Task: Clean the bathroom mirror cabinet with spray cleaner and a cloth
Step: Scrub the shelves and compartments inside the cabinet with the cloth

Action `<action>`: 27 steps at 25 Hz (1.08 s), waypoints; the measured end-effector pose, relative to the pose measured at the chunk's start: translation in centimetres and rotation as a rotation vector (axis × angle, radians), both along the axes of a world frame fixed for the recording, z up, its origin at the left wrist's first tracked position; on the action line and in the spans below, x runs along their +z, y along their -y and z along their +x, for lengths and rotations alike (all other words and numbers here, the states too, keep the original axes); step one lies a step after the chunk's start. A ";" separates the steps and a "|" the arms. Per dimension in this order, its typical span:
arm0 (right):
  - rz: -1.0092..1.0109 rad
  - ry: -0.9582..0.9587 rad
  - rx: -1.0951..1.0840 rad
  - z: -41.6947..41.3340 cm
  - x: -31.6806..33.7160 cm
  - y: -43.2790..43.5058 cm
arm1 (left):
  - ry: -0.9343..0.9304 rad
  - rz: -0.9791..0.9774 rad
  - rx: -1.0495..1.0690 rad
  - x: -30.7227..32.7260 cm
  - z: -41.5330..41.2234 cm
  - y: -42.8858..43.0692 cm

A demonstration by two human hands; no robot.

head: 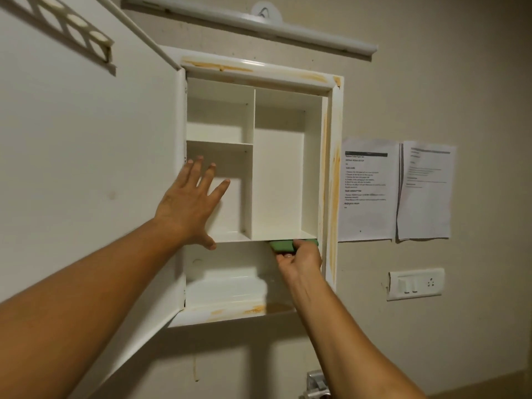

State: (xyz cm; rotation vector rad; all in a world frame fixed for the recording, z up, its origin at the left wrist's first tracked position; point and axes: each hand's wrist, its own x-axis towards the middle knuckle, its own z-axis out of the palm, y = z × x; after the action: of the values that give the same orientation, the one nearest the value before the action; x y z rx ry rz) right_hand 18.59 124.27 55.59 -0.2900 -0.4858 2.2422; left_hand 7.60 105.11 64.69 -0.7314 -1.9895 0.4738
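Warm, yellowish indoor light, fairly dim, tints the wall (460,82) beige, and it darkens toward the lower right of the frame. Light arrives from behind the viewer, up and to the left: the holder (72,27) on the open door (86,168) throws a shadow down and to the right. Soft-edged shadows fill the upper parts of the cabinet (328,168) compartments and spread below it. The left hand (187,203) is evenly lit. The right hand (302,260) and green cloth (283,246) sit in shade. A faint sheen lies on the lowest shelf. Straight edges bow at upper left. Print on the papers (368,191) is too soft to read.
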 end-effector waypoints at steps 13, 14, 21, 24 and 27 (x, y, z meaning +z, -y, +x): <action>0.102 0.091 -0.148 -0.5 -1.2 1.0 | -0.136 0.053 0.146 0.8 0.8 1.0; 0.125 0.111 -0.176 -1.4 -1.0 1.8 | -0.139 0.046 0.149 0.9 0.8 1.0; 0.208 0.158 0.153 -3.1 -0.3 6.0 | -0.125 0.041 0.137 0.8 1.3 1.3; 0.118 0.190 0.051 -0.8 0.0 0.8 | -0.133 0.038 0.124 0.8 0.9 1.4; 0.035 0.173 -0.125 -1.9 0.4 1.6 | -0.135 0.034 0.132 0.7 0.8 1.2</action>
State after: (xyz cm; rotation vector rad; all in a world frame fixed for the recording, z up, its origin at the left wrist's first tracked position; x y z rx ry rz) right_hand 16.64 122.65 55.97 -0.4856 -0.5809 2.0946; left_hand 8.42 103.91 65.39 -0.5345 -1.9214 0.5517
